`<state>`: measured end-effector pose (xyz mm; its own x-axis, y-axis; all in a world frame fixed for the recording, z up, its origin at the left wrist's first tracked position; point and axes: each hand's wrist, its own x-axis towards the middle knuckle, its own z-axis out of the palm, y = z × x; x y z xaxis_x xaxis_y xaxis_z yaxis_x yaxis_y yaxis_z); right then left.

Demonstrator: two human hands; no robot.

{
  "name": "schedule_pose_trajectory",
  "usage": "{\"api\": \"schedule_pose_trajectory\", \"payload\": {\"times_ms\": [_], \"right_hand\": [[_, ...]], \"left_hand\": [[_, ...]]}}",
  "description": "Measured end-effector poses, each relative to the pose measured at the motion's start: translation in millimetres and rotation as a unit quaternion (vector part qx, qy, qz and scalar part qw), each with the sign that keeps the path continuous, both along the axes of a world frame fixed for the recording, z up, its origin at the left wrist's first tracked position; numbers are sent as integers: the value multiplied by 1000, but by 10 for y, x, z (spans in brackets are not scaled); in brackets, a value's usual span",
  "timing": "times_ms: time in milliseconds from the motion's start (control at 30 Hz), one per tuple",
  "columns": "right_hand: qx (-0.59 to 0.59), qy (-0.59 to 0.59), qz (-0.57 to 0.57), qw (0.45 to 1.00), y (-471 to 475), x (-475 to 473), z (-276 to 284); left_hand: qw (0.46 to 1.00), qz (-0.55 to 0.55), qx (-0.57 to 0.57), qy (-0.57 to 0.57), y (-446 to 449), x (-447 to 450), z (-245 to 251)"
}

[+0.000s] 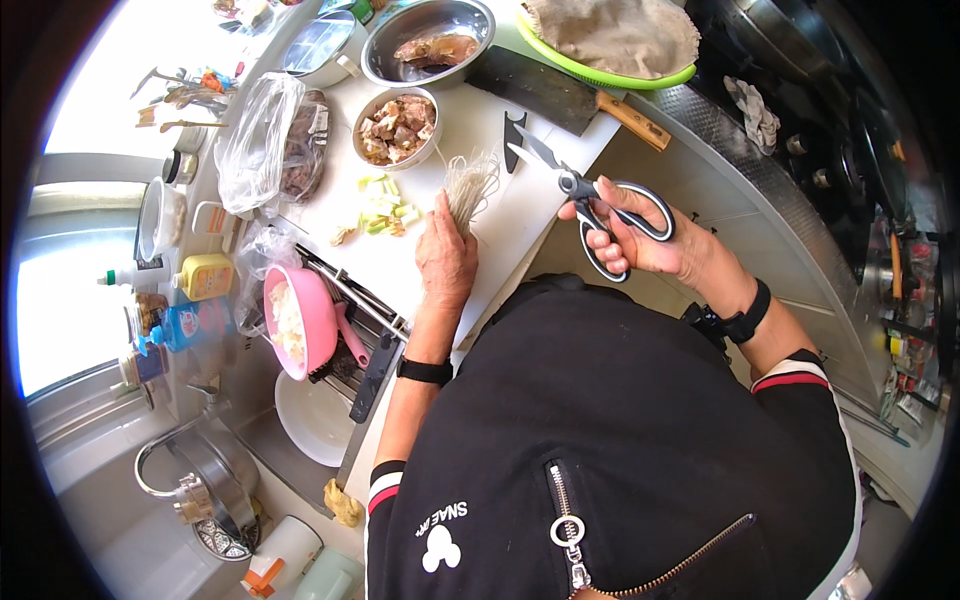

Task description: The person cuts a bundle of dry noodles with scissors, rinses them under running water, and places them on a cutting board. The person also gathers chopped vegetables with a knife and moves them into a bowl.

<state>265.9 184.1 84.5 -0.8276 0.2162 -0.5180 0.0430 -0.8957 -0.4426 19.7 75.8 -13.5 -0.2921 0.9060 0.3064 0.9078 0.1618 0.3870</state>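
Note:
My left hand [448,259] holds a bundle of dry glass noodles [471,187] over the white counter [495,240]. In my right hand [637,236] are kitchen scissors [574,184], fingers through the black-and-grey handles, with the blades parted and pointing up and left. A black plastic blade cover [514,142] lies just beyond the blade tips. Left of the noodles are chopped pale green vegetable pieces [382,204] and a small piece of what looks like ginger [343,235]. Behind them stands a bowl of chunked meat [397,129].
A cleaver [540,90] lies at the back, its wooden handle past the counter edge. Near it are a steel basin [427,45] with meat and a cloth-covered green basket [615,37]. Plastic bags [259,142] and a pink colander [311,322] are left, beside the sink.

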Motion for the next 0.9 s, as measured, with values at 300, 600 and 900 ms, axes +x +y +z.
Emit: {"api": "schedule_pose_trajectory", "payload": {"times_ms": [300, 600, 900], "right_hand": [[-78, 46, 37, 995, -110, -10, -55], [-195, 142, -10, 970, -148, -314, -158], [-166, 123, -26, 978, -70, -583, -282]], "left_hand": [[999, -7, 28, -31, -30, -17, 31], [998, -20, 55, -13, -52, 0, 26], [994, -69, 81, 30, -45, 55, 22]]}}
